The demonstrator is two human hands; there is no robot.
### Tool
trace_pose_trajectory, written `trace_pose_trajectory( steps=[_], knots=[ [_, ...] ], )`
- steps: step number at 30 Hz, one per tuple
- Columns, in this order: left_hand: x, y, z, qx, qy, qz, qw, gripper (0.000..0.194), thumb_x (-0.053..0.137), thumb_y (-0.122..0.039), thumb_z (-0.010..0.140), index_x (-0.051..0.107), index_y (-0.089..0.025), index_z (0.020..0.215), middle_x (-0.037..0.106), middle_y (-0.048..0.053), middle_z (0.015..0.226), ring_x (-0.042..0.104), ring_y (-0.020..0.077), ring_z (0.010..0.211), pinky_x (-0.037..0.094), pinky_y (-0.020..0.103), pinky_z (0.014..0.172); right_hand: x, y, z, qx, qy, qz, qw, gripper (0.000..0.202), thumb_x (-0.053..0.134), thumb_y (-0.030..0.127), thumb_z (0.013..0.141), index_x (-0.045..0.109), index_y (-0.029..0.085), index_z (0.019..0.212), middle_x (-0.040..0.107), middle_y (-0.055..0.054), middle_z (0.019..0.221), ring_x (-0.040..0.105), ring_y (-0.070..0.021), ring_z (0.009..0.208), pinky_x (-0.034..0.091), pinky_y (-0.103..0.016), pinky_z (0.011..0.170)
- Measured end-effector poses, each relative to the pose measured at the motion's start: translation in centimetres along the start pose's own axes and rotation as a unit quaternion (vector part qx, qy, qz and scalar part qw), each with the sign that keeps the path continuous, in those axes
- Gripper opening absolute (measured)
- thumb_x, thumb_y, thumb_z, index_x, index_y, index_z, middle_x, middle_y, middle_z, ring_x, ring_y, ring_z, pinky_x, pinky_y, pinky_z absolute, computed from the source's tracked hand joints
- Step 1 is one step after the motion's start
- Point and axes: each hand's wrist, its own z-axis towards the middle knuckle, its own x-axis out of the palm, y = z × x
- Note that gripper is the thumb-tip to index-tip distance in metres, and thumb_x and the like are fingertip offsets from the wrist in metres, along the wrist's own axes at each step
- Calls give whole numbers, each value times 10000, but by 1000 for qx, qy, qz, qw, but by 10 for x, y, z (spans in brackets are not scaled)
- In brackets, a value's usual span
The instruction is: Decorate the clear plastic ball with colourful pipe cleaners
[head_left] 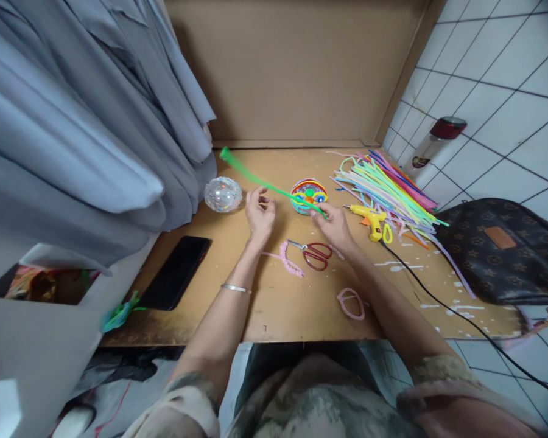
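Note:
My right hand [335, 228] pinches one end of a bright green pipe cleaner [276, 188], which stretches up to the left; its far end is smeared by motion. Close under the middle of the stem is my left hand [260, 214], fingers loosely curled with the thumb apart, and I see nothing in it. A ball decorated with coloured pipe cleaners [309, 190] sits behind the green stem, partly covered by it. To the left of my left hand rests a clear ball [223, 194]. Red-handled scissors [317, 254] and a coiled pink pipe cleaner [291, 260] lie between my forearms.
A yellow glue gun [369, 220] with a black cord lies at right, beside a pile of pipe cleaners [388, 182]. Further right are a brown bag [506, 255] and a bottle [433, 146]. A bent pink loop [351, 304] lies in front; a phone [177, 274] lies left.

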Motion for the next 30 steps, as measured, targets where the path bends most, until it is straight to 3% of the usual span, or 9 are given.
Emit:
trace_pose_trajectory(
  steps=[3,5,8,12,18,22,25,28,30],
  knots=[
    [-28,-6,-6,-10,20,48,999,236,598,-297,792,652,-163,979,648,68,955,583,163,761,504,322,754,-1,9,-17,28,74,-26,997,151,581,289,769,667,179,826,645,16,689,563,-151,636,406,-262,609],
    [-48,-13,-16,-22,140,57,988,202,617,-314,780,670,-167,908,652,41,824,571,158,694,490,301,688,-5,10,-28,62,113,-64,990,107,621,264,731,654,179,788,635,22,652,553,-146,610,381,-256,584],
    [-70,-22,-35,-3,349,68,935,229,744,-333,681,716,-192,859,648,11,718,577,171,672,481,292,659,-9,8,-41,70,157,-147,974,94,684,251,698,647,186,755,650,7,678,560,-150,627,370,-254,590],
    [-68,-25,-57,31,431,83,898,197,706,-232,687,744,-221,880,665,-7,717,599,172,671,492,299,687,-7,1,-51,36,160,-264,950,143,728,192,659,668,208,788,696,-48,834,605,-189,759,385,-260,634],
    [-13,-33,-75,69,404,93,907,106,627,-186,794,732,-180,811,699,67,783,634,201,761,519,341,777,-16,-18,-54,59,78,-304,948,62,655,201,730,679,211,786,677,-79,838,605,-217,761,416,-295,647],
    [18,-44,-77,111,395,67,909,162,576,-149,823,731,-193,838,699,71,872,648,204,849,527,336,830,-31,-23,-53,-3,-39,-210,977,108,604,225,752,681,212,827,672,-68,855,620,-230,822,477,-347,746],
    [15,-42,-67,107,332,56,935,179,562,-237,863,734,-192,885,695,75,887,647,200,852,524,331,827,-36,-10,-48,-70,-100,-129,984,164,583,338,824,672,213,883,670,-67,888,621,-227,854,493,-361,782],
    [-10,-26,-45,59,177,82,979,197,573,-321,857,717,-186,838,689,77,877,635,201,822,511,342,804,-27,8,-35,-108,-120,-97,982,205,494,340,899,657,218,873,661,-64,859,611,-214,829,486,-346,771],
    [-32,-10,-28,9,111,109,988,163,633,-339,795,696,-190,782,686,63,841,617,193,767,500,335,760,-10,16,-25,-112,-125,-77,983,209,469,336,915,645,225,896,674,-64,875,614,-214,837,485,-348,788]
  ],
)
